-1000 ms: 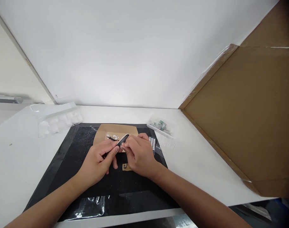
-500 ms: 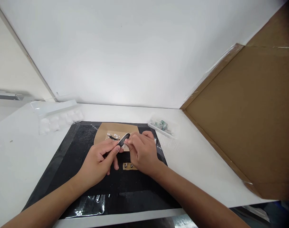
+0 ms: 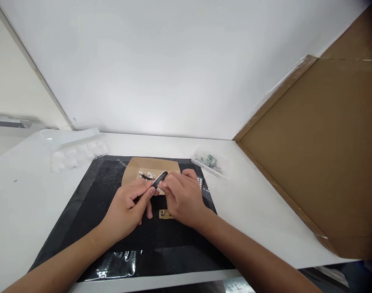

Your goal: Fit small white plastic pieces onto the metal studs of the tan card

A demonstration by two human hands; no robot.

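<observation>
A narrow black strip with a rounded tip and a white edge [image 3: 160, 178] is pinched between the thumb and fingers of my left hand [image 3: 127, 205]. My right hand [image 3: 186, 199] is closed, its thumb and fingertips pressed together against the side of the strip; whether they also hold something small is hidden. Both hands are above a black mat [image 3: 88, 203]. Behind them lies a tan sheet [image 3: 167, 164] with small white bits and a dark piece [image 3: 148, 176] on it. Below my right hand sits a small tan block [image 3: 164, 214] with metal studs, partly covered.
A clear plastic box with white wads [image 3: 78, 154] stands at the back left. On the right a clear tray [image 3: 208, 162] contains greenish crumpled bits. Cardboard [image 3: 314, 154] lines the right side, and a white panel [image 3: 155, 73] rises behind the table.
My right hand has shifted very slightly along the strip and covers more of the tan block. My left hand keeps its grip; the view has moved a little.
</observation>
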